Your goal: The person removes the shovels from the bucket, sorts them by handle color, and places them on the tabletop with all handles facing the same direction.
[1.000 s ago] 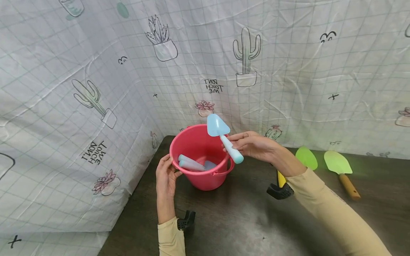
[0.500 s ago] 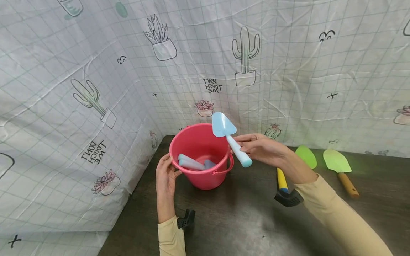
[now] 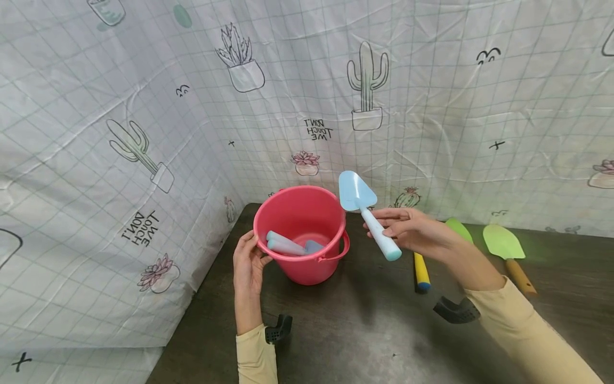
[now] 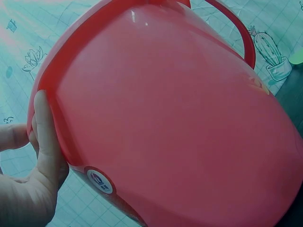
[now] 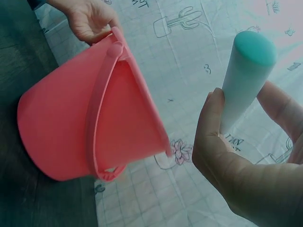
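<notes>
A red bucket (image 3: 307,269) stands on the dark table, its mouth tipped toward the camera. My left hand (image 3: 249,261) grips its rim at the left; the left wrist view shows the thumb (image 4: 46,127) along the rim's outside. Inside the bucket lie tools with pale handles (image 3: 287,245) and a grey-blue blade (image 3: 314,247). To the right of the bucket, my right hand (image 3: 412,232) pinches a light blue hand trowel (image 3: 357,192) by its white handle, blade pointing up and away. In the right wrist view the handle's mint end (image 5: 255,47) faces the camera.
Right of the bucket, a green-bladed trowel (image 3: 459,229) with a yellow handle (image 3: 421,272) lies partly behind my right hand. Farther right rests a light green trowel (image 3: 503,242) with a wooden handle. A cactus-print curtain (image 3: 297,80) closes off the back and left of the table.
My right hand has carried the light blue trowel rightward, from over the bucket's right rim to beside it. My left hand and the bucket have stayed in place.
</notes>
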### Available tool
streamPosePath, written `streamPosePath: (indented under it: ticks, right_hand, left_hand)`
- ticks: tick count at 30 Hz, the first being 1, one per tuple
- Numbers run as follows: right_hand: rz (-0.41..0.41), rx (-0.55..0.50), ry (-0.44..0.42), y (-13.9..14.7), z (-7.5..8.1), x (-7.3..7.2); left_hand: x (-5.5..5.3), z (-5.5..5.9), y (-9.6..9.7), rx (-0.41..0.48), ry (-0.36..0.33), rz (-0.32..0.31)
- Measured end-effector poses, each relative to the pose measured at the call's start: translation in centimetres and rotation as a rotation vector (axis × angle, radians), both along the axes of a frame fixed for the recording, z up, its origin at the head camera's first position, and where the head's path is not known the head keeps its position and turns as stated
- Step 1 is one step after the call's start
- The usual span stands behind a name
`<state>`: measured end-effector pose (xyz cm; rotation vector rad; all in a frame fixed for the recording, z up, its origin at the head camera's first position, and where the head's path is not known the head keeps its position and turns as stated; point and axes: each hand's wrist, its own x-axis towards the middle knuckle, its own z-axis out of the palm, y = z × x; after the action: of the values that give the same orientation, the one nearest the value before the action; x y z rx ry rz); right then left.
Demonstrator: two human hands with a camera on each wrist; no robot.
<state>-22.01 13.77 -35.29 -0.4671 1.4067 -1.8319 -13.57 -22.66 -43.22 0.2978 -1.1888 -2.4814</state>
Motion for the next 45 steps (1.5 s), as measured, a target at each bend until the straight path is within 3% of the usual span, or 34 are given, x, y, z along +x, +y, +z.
streamPosePath:
  ticks: [11,28,45]
  right_hand:
    - [0.047,-0.043,0.016,2.9,-1.5,1.4]
    - [0.030,0.007,0.062,6.2,-3.2,3.5]
    - [0.012,0.028,0.054,8.6,-4.7,5.5]
  left_hand:
    - [-0.1,0.3,0.1,-0.004,-0.014,0.006]
    - [0.0,0.4,0.4,-0.002,-0.003,0.014]
    - [0.0,0.6,0.3,0.014,-0.001,0.009]
